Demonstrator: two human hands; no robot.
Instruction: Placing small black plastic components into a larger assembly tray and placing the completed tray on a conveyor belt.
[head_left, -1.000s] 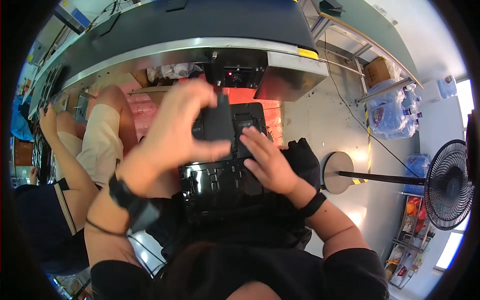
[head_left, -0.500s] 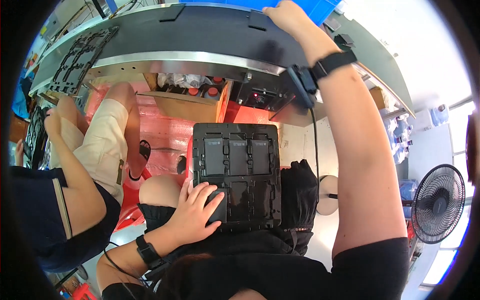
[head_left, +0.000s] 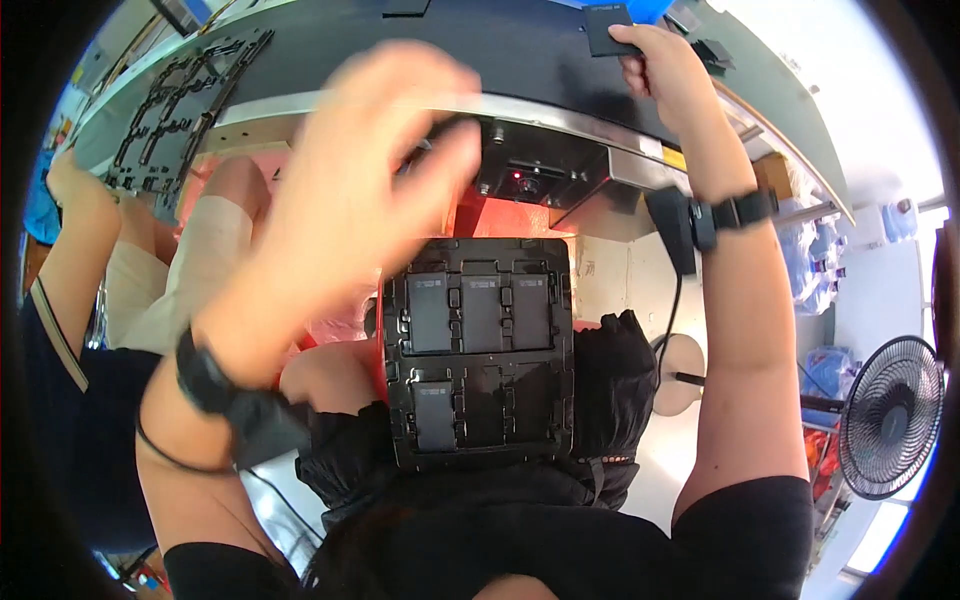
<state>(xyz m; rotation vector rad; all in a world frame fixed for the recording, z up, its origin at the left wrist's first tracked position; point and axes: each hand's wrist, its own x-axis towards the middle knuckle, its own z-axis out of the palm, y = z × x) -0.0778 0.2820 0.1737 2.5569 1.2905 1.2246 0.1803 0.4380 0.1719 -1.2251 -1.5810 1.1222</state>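
Pinching a thin black slab (head_left: 606, 36) by its near right corner, the right hand (head_left: 668, 66) reaches out to the far side of the worktop (head_left: 510, 75), thumb on top and fingers curled at the edge. From where I stand, the slab is a flat, matte rectangle with crisp edges and a small line of pale print along its far end. Its broad face is turned up; the long axis runs away from the person, leaning just slightly, with the printed end farthest off. I can't tell whether it touches the surface beneath.

Well apart from that, the left hand (head_left: 385, 135) hangs in a blur over the worktop's near metal edge, thumb and fingers spread from each other.

Down on the person's lap sits a glossy black tray (head_left: 535, 400) with moulded compartments in two rows. Three matching slabs (head_left: 481, 318) fill the far row side by side, and a fourth slab (head_left: 434, 418) lies in the near row's left compartment. All four point lengthwise away from the person, their print at the far ends too.
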